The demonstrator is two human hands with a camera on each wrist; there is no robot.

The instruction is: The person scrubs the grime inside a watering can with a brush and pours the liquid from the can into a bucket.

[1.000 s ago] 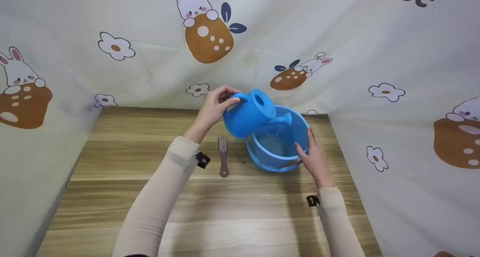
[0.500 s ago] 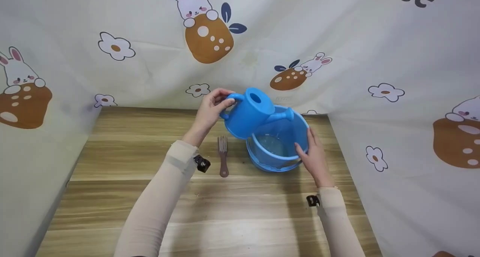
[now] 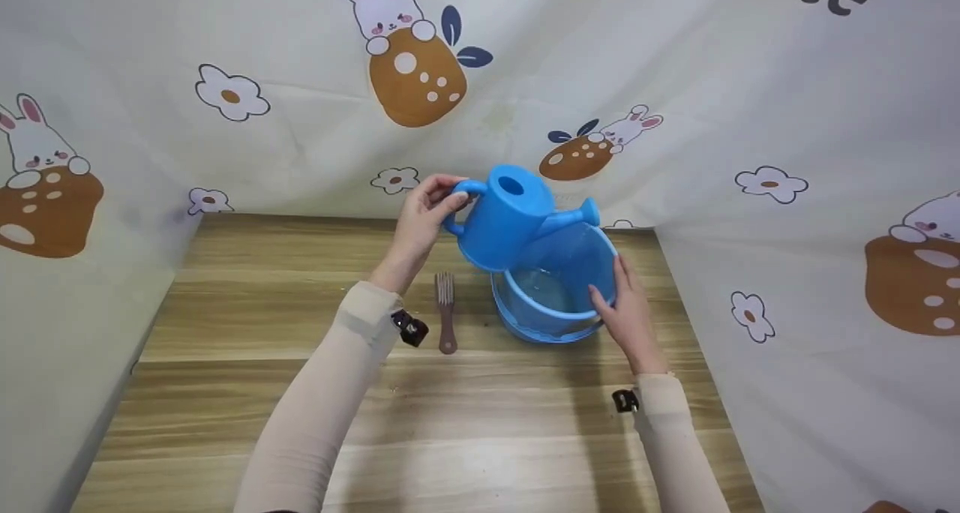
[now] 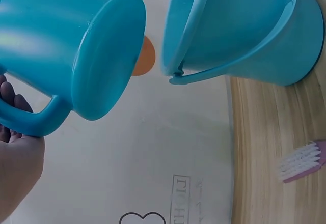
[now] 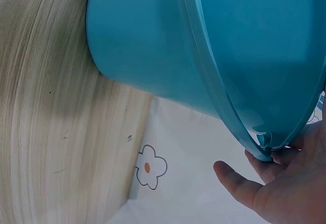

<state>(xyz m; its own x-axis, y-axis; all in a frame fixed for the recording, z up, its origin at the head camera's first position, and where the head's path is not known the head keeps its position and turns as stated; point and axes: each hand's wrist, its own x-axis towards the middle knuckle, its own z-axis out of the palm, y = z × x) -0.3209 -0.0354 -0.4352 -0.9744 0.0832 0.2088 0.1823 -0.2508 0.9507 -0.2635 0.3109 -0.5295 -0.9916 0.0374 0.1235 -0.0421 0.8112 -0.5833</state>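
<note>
My left hand (image 3: 420,224) grips the handle of a blue watering can (image 3: 501,217), fingers curled round it. Held in the air over the left side of a blue bucket (image 3: 551,325), the can leans slightly, with its spout pointing right across the bucket's far rim. In the left wrist view the can's base (image 4: 109,56) shows, apart from the bucket. My right hand (image 3: 630,318) rests at the bucket's right rim. The right wrist view has its fingers touching the rim beside the handle joint and the thumb (image 5: 237,183) held away. A shiny patch, perhaps water, shows at the bucket's bottom.
A brush (image 3: 446,314) with a brownish-pink handle and white bristles lies on the wooden table (image 3: 480,438) left of the bucket. Printed cloth (image 3: 300,153) hangs close behind the table and on both sides.
The watering can has risen a little, shifted right and tipped back more upright, its spout lifting from inside the bucket to above the rim. The right hand and bucket stay put.
</note>
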